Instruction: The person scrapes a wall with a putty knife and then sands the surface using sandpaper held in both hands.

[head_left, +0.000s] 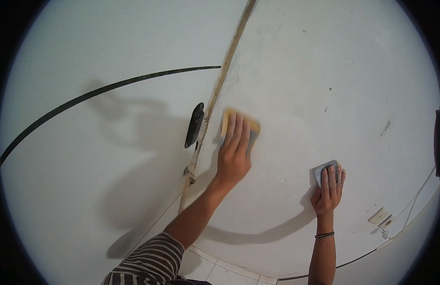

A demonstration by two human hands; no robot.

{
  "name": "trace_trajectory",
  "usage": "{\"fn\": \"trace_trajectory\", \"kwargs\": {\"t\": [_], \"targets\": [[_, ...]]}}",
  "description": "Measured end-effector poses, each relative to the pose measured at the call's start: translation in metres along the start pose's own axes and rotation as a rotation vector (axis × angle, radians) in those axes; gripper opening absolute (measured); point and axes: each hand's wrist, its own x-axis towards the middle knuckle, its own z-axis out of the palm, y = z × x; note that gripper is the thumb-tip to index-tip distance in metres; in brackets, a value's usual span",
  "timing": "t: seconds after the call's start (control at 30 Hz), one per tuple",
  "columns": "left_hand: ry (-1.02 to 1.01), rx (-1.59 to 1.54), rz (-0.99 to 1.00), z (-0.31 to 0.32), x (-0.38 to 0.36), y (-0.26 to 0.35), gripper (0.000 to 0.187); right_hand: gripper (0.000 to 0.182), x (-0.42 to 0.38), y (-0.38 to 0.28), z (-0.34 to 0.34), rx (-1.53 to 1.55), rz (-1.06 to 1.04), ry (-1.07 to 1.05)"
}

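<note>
From the head view I note my left hand (234, 152) pressed flat on a yellow sanding block (240, 127), fingers spread over it, holding it against the white wall (300, 85) just right of the door frame (215, 95). My right hand (328, 190) pins a folded grey sandpaper sheet (323, 170) against the wall lower down, well apart. A black door handle (194, 125) sits left of the frame.

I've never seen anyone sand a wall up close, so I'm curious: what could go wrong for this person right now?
The left hand presses a yellow sanding block close to the wall joint and the black handle; a slip might scrape knuckles there. The right hand holds a grey sanding pad above a wall socket and cable, so dust could settle on them.
</note>
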Motion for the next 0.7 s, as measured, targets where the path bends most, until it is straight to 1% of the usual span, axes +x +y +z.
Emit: {"fn": "trace_trajectory", "kwargs": {"t": [0.03, 0.07, 0.1, 0.17, 0.23, 0.3, 0.37, 0.4, 0.47, 0.5, 0.53, 0.63, 0.7], "targets": [[0.018, 0.005, -0.020, 0.004, -0.028, 0.004, 0.057, 0.039, 0.000, 0.000, 0.000, 0.003, 0.001, 0.000], [-0.013, 0.013, -0.016, 0.012, -0.066, 0.003, 0.056, 0.039, 0.001, 0.000, 0.000, 0.002, 0.003, 0.003], [-0.046, 0.020, -0.014, 0.007, -0.077, 0.007, 0.055, 0.039, 0.001, -0.001, -0.001, 0.002, 0.005, 0.003], [-0.022, 0.024, 0.016, 0.015, -0.083, 0.000, 0.055, 0.039, 0.002, -0.001, -0.002, 0.010, 0.008, -0.002], [-0.020, 0.013, 0.037, 0.008, -0.056, -0.001, 0.054, 0.039, 0.002, -0.001, -0.003, 0.018, 0.005, -0.006], [-0.037, -0.021, 0.067, -0.005, 0.003, -0.001, 0.054, 0.038, 0.002, -0.001, -0.002, 0.010, 0.004, -0.001], [0.009, -0.025, 0.090, -0.003, 0.039, -0.005, 0.054, 0.038, 0.001, -0.001, -0.001, 0.009, 0.008, 0.005], [0.032, -0.027, 0.100, -0.002, 0.046, -0.005, 0.055, 0.038, 0.001, -0.001, -0.001, 0.009, 0.009, 0.007], [-0.006, -0.027, 0.068, 0.000, 0.023, -0.002, 0.054, 0.038, 0.001, -0.001, 0.001, 0.004, 0.012, 0.004], [-0.025, -0.028, 0.052, 0.002, 0.003, 0.001, 0.054, 0.037, 0.000, -0.001, 0.000, 0.000, 0.014, 0.002], [-0.034, 0.015, 0.021, 0.005, -0.025, 0.006, 0.058, 0.037, 0.001, -0.001, -0.001, 0.008, 0.014, -0.005], [-0.072, -0.005, 0.029, 0.012, -0.091, 0.005, 0.055, 0.037, 0.004, -0.003, -0.005, 0.011, 0.022, -0.010], [-0.063, -0.021, 0.048, 0.012, -0.066, 0.009, 0.054, 0.037, 0.006, -0.002, -0.004, 0.021, 0.018, -0.007]]}}
